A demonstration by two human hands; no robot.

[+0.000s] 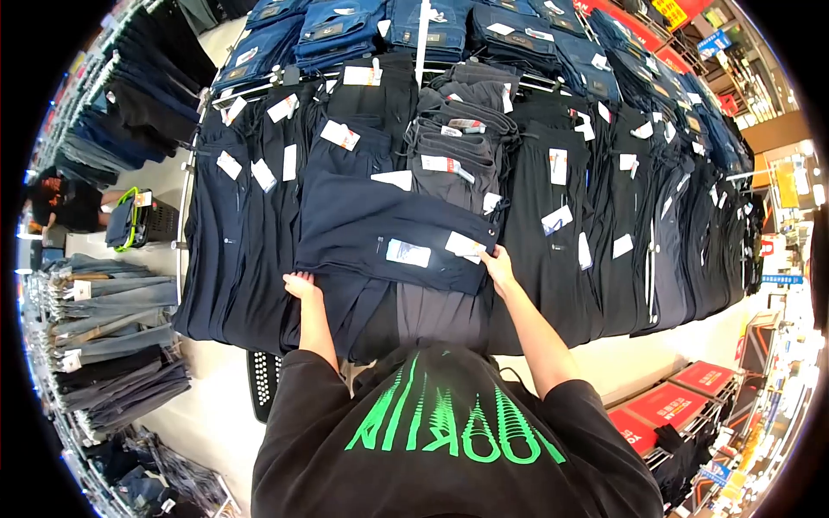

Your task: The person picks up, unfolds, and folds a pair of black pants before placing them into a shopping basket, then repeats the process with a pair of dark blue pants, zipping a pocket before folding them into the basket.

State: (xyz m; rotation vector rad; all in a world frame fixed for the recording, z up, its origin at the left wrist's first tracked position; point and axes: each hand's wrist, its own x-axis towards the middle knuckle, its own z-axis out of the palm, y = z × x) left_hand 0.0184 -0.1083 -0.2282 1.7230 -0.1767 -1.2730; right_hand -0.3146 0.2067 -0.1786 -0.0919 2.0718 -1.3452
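A pair of dark navy trousers (363, 216), folded lengthwise, lies sideways across the rows of hanging trousers. My left hand (300, 284) is closed on its lower left edge. At the other end, my right hand (497, 264) grips the corner near the waistband, thumb on top. Two white tags, one a printed label (408, 253) and one a price tag (465, 246), show on the navy fabric. Under and behind it are dark grey trousers (458, 160) in a stack and more navy trousers (345, 142).
Black trousers (553, 233) with tags hang to the right. Folded blue jeans (341, 30) are piled along the back. At left, a person in a dark shirt (65, 203) is near a black basket (155, 217) with a green handle. Racks of jeans (117, 302) line the left.
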